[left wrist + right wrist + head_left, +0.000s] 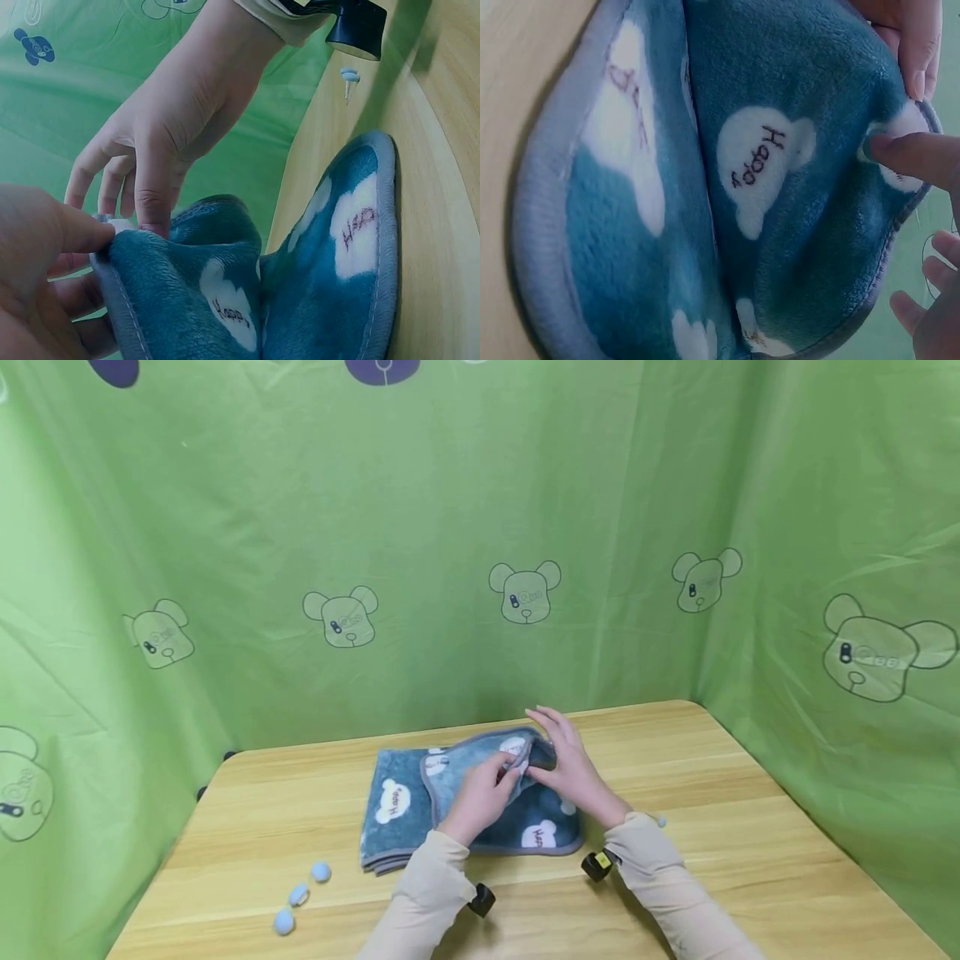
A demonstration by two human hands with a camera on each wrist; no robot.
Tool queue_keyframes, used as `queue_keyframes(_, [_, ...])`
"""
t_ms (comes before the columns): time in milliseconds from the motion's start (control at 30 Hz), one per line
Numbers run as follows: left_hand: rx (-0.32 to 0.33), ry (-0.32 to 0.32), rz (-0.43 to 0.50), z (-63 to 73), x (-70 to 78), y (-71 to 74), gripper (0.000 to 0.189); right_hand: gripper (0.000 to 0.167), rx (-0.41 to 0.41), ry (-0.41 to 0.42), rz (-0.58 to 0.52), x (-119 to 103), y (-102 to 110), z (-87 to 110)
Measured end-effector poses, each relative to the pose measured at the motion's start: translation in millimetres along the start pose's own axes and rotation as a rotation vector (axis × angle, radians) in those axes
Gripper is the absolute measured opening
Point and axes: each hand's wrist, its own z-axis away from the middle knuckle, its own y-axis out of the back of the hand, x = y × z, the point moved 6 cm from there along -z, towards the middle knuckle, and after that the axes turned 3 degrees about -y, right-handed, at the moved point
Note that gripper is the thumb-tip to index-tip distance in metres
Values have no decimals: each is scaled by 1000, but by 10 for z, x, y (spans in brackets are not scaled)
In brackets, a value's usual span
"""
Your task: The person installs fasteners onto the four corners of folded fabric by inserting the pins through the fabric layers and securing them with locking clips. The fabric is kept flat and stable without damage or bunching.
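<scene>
A folded teal fleece blanket (pixel 393 839) with a grey border and white "Happy" patches lies on the table, its upper layer lifted. At its raised edge, my left hand (pixel 478 797) pinches the cloth between thumb and fingers. In the left wrist view a small white bit (pixel 120 224) shows beside the left thumb; I cannot tell what it is. My right hand (pixel 576 775) is at the right of the lifted layer. In the right wrist view its thumb (pixel 915 155) presses the cloth's inner face, while its other fingers (pixel 907 311) spread apart, off the cloth.
Several pale-blue-headed pins lie on the wooden table (pixel 240 827): one pin (pixel 321 871) with others at the front left, and another pin (pixel 662 821) behind the right wrist. A green curtain (pixel 435 677) with bear prints closes off the back and sides.
</scene>
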Motion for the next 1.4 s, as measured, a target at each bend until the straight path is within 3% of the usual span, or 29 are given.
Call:
queue_keyframes(267, [-51,-43,-45,-6,22,-41,19,79,-122,16,-32,86,-76,4])
queue_keyframes(567, [-122,-42,-28,1,40,-38,24,35,-84,11,-36,78,-37,34])
queue_keyframes(767, [-168,-32,-8,85,42,72,28,20,-89,39,-47,64,-19,46])
queue_keyframes(900, [-216,-49,-57,221,23,187,29,20,-96,46,-47,52,-13,49])
queue_keyframes(1200, [-193,-120,-409,708,-252,678,29,21,-66,105,-66,26,-7,33])
queue_keyframes(1300, [-163,-92,-445,883,-385,868,28,21,-97,75,-63,33,-14,28])
queue_keyframes(1400, [-130,-19,-466,1048,-538,1059,27,20,-123,41,-60,50,-32,25])
